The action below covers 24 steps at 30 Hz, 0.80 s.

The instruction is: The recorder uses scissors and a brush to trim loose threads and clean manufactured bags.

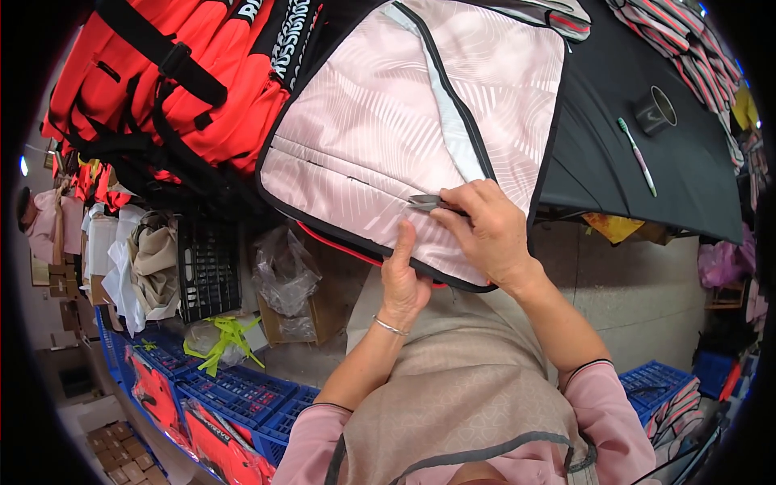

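Note:
A pale pink patterned bag with black edging lies across the table in front of me. A dark zipper curves over it, with a strip of light lining showing alongside. In my right hand is a pair of metal thread snips, their blades pointing left over the seam near the bag's front edge. My left hand grips that front edge, thumb on top and the other fingers hidden underneath.
Red-and-black backpacks are piled at the left. On the black-covered table at the right are a toothbrush and a metal cup. Below left stand a black crate and blue crates; striped items lie far right.

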Motion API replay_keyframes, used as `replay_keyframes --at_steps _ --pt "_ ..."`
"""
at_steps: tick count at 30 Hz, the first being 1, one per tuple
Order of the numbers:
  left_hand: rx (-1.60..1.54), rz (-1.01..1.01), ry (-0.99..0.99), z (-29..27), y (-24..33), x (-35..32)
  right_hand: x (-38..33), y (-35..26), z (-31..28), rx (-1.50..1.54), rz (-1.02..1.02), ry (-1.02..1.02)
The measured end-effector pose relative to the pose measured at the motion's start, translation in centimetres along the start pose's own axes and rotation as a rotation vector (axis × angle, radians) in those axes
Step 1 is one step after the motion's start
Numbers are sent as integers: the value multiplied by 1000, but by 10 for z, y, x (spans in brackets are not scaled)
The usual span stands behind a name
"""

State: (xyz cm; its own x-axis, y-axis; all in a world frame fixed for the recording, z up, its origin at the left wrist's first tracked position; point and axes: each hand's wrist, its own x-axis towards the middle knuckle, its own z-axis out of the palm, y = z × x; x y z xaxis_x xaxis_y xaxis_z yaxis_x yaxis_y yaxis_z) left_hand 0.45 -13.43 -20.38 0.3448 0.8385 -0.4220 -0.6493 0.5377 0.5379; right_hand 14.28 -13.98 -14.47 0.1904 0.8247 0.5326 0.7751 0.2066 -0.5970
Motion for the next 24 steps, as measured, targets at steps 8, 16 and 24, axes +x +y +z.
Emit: replay_keyframes --at_steps 8,16,24 --pt "-43 -8 -8 -17 -13 -1 0 17 -7 249 371 -119" --pt "11 -283 -132 -25 -22 2 -2 37 -14 585 592 -146" --pt "-36 -322 -301 -13 -19 -1 -37 10 -58 2 138 -92"
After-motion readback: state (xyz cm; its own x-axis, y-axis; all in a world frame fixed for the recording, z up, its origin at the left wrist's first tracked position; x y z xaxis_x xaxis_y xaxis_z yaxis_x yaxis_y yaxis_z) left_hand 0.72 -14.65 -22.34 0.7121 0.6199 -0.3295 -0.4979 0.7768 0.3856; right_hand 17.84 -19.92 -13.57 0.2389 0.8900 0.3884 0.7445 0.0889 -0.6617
